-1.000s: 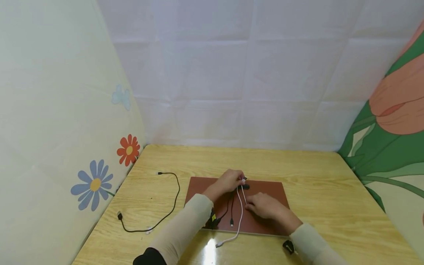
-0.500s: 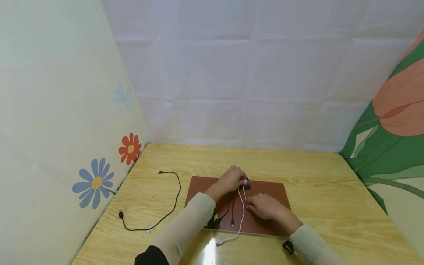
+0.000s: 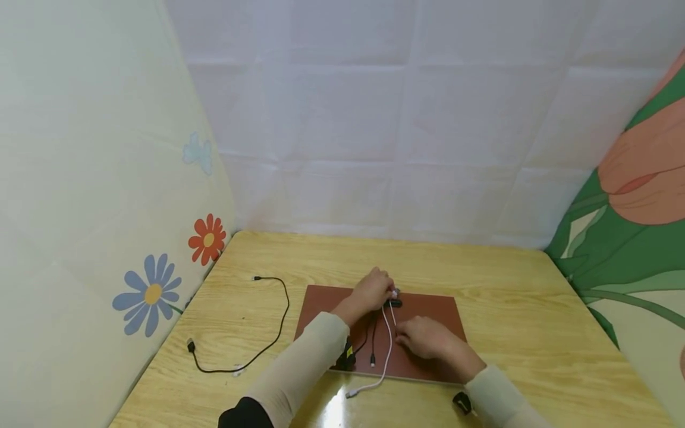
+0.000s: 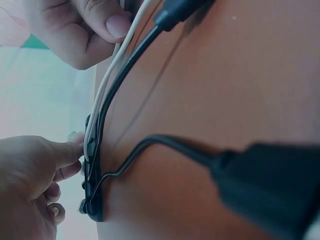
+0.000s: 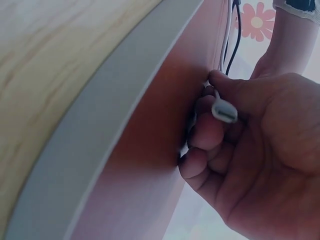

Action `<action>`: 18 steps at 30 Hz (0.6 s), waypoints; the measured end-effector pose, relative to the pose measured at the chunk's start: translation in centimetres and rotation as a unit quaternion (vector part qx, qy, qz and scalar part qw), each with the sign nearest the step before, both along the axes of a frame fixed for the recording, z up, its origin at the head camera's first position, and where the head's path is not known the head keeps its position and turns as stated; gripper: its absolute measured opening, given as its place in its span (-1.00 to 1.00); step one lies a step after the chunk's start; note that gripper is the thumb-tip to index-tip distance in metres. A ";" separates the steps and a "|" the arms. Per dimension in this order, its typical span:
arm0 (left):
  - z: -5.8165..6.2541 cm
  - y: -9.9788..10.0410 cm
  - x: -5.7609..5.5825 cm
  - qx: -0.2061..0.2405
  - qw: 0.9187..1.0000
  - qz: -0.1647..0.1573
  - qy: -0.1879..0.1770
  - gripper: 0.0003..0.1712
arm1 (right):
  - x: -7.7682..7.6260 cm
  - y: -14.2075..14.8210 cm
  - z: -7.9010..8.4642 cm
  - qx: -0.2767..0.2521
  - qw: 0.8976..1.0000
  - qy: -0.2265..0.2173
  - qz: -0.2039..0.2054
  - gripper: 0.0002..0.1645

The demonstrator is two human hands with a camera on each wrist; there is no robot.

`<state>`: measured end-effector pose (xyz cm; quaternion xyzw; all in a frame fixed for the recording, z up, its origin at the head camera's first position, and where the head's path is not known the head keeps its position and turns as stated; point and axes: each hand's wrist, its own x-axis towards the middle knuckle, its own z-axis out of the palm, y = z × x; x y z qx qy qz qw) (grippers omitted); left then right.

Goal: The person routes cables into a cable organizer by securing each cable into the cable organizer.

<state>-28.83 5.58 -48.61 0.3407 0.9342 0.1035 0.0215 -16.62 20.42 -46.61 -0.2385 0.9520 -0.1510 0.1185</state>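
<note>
A dark, narrow cable holder [image 4: 94, 200] lies along the far edge of a brown board [image 3: 428, 309]. White and black cables run into it. My left hand [image 3: 373, 291] is at this holder, its thumb and finger pinching the white cable [image 4: 100, 92] where it meets the slot; the exact contact is partly hidden. Closer to the body, my right hand [image 3: 425, 337] pinches a white strand over the board. In the right wrist view a small white connector [image 5: 224, 111] sticks out from between its fingers. Another white end [image 3: 351, 393] hangs over the board's near edge.
Left of the board, a long black cable [image 3: 283, 321] lies curved on the wooden table [image 3: 508, 273]. A black plug [image 3: 373, 360] and a dark object with a yellow mark [image 3: 346, 356] are on the board. A small black piece [image 3: 462, 403] sits beside the right sleeve.
The right fingers shift very slightly along the white strand. The left hand stays at the cable holder, and the whole head view moves a little.
</note>
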 end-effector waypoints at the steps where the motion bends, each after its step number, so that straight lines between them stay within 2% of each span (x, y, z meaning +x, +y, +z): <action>1: 0.0 0.0 0.1 -0.004 1.000 0.001 0.002 -0.79 | 0.1 0.0 -0.1 -0.002 1.000 -0.007 -0.003 -0.68; 6: -0.1 -0.1 0.4 -0.020 0.999 0.009 0.024 -0.80 | 0.5 0.0 -0.4 -0.014 0.999 -0.035 -0.015 -0.66; 14: 0.1 -0.2 0.1 -0.017 0.999 0.034 0.027 -0.75 | 0.9 0.0 -0.1 -0.013 0.999 -0.036 -0.003 -0.64; 18: -0.1 -0.1 0.1 -0.016 0.999 0.034 0.028 -0.75 | 1.3 0.1 -0.1 -0.015 0.999 -0.041 -0.004 -0.64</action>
